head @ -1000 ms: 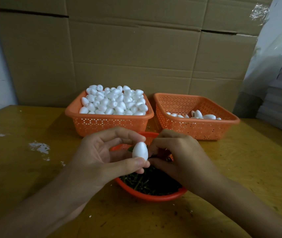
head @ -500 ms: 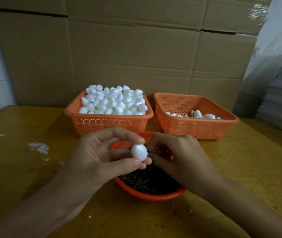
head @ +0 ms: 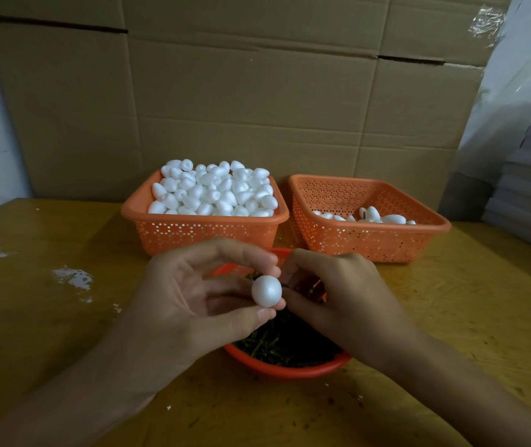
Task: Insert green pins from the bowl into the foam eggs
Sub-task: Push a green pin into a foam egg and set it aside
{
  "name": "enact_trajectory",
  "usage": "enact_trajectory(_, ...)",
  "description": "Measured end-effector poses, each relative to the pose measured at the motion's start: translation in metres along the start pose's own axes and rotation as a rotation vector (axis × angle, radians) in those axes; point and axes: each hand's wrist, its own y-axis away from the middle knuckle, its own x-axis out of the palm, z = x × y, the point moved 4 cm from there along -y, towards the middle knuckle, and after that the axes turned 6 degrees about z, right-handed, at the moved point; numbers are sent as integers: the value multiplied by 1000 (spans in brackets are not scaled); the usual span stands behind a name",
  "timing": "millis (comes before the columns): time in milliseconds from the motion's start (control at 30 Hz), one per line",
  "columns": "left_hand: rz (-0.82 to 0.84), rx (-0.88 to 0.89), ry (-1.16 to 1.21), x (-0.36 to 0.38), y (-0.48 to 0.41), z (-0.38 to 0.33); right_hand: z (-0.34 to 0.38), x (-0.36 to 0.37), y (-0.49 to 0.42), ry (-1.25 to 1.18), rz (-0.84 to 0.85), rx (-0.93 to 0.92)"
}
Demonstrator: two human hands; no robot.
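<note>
One foam egg sits pinched between thumb and fingertips of the left hand, over the red bowl of green pins. The right hand bunches its fingertips against the egg's side; whether they pinch a pin, cannot tell. Step looks like pin insertion; next needs a straight push in. Beyond: heaped basket, sparse basket.

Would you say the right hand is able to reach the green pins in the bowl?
Probably yes: the right hand is directly above the red bowl, where the green pins lie uncovered. The foam egg held by the left hand sits beside it, not beneath.
</note>
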Motion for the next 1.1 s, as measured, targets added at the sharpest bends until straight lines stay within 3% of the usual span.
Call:
enact_trajectory(767,-7,18,-212,1,1,-2,3,-1,0,12,-5,12)
enact_trajectory(1100,-88,59,-168,-5,-1,-8,-4,-1,-2,-214,-42,77)
